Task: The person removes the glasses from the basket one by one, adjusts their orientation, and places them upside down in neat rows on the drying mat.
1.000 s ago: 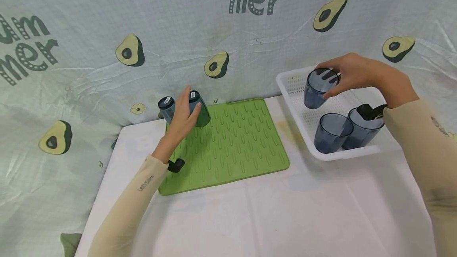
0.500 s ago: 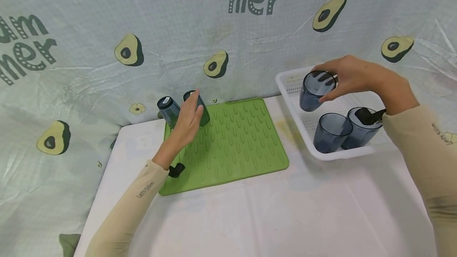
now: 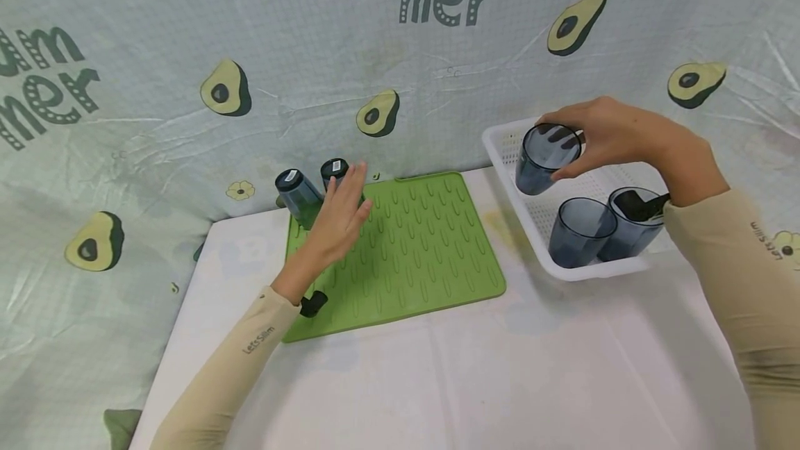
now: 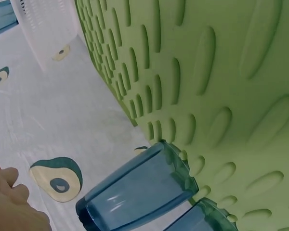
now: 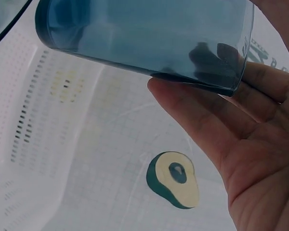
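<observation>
In the head view my right hand (image 3: 615, 134) grips a blue-tinted drinking glass (image 3: 539, 169) near its rim, mouth up, over the left side of the white basket (image 3: 544, 255). The right wrist view shows fingers (image 5: 188, 103) along that glass's side. My left hand (image 3: 340, 221) holds nothing; its fingers are extended above the green drying mat (image 3: 431, 242). Two more blue glasses stand upside down at the mat's back left corner: one glass (image 3: 296, 193) at the left, another glass (image 3: 334, 169) partly hidden behind the left hand. Both appear in the left wrist view, the nearer glass (image 4: 139, 187) whole.
Two upright glasses, one glass (image 3: 578, 231) and a second glass (image 3: 631, 228), sit in the basket's front. The basket and mat lie on a white-covered table (image 3: 437, 380). An avocado-print cloth (image 3: 300, 40) hangs behind.
My right hand has carried its glass a little left and slightly down within the basket area. The left hand has drawn away from the upside-down glasses, rightward and toward me.
</observation>
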Demonstrator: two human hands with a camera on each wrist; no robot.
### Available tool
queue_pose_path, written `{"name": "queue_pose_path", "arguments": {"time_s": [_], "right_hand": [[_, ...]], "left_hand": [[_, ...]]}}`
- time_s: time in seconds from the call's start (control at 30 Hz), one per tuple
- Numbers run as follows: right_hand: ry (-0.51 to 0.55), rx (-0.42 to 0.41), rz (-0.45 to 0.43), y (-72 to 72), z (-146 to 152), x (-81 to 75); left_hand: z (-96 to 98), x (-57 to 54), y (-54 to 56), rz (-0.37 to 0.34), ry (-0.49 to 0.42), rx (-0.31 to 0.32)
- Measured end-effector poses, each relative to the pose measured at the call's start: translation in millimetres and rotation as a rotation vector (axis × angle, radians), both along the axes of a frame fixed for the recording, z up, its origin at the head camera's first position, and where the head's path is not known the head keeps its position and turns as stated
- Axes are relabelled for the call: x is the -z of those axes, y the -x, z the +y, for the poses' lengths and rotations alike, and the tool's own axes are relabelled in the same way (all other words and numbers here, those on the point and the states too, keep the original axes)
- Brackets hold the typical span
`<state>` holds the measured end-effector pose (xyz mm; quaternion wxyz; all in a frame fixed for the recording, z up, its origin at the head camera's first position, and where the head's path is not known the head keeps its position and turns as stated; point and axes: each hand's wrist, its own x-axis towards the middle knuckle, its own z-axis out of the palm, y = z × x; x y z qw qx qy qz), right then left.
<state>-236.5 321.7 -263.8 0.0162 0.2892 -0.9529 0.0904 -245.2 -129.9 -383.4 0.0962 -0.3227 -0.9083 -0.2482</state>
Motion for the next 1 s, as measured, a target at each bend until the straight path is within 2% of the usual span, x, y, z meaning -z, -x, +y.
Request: {"name": "queue_pose_path", "arguments": {"time_s": [0.4, 0.77, 1.0], "right_hand": [[0.038, -0.03, 0.05, -6.3, -4.1, -3.9], [0.047, -0.052, 0.085, -12.2, -4.5, -8.7], [0.056, -0.053, 0.085, -15.4, -7.2, -12.3]], "left_hand": [[10.1, 6.6, -4.1, 0.015, 0.024, 0.057], [20.5, 5.5, -8.4, 0.045, 0.006, 0.066], [27.0, 5.9, -12.4, 0.03, -0.022, 0.094]]}}
